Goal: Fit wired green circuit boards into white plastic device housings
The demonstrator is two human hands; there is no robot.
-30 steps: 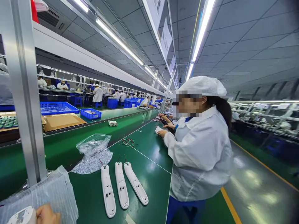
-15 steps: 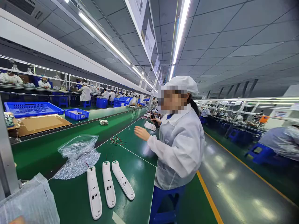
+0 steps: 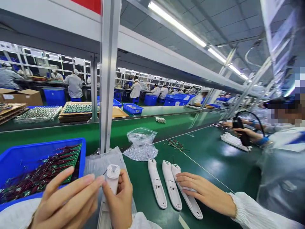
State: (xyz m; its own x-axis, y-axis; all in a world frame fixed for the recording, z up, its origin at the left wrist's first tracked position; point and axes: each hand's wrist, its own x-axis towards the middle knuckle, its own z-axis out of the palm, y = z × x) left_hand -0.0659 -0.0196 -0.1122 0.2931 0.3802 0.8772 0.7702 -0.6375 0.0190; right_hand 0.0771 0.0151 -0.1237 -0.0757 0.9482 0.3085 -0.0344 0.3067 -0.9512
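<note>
My right hand (image 3: 120, 198) is wrapped round a white elongated plastic housing (image 3: 112, 171), held upright at the lower centre-left. Just left of its top, my left hand (image 3: 69, 200) has its fingertips at a thin dark wire (image 3: 105, 172), which runs to the housing; its thumb is hidden. Three similar white housings, one (image 3: 157, 187), another (image 3: 172, 187) and a third (image 3: 194, 205), lie side by side on the green table. A co-worker's hand (image 3: 202, 190) touches the rightmost one.
A blue bin (image 3: 84, 159) of boards with dark red wires stands left. Clear bags (image 3: 141, 143) lie behind the housings, near loose wired parts (image 3: 177, 144). A metal post (image 3: 108, 79) rises ahead. A co-worker (image 3: 281, 159) sits at right, beside stacked white parts (image 3: 234, 141).
The view has swung left, bringing the blue bin, both my hands and a held white housing into sight. A co-worker's hand now reaches onto the rightmost housing on the table.
</note>
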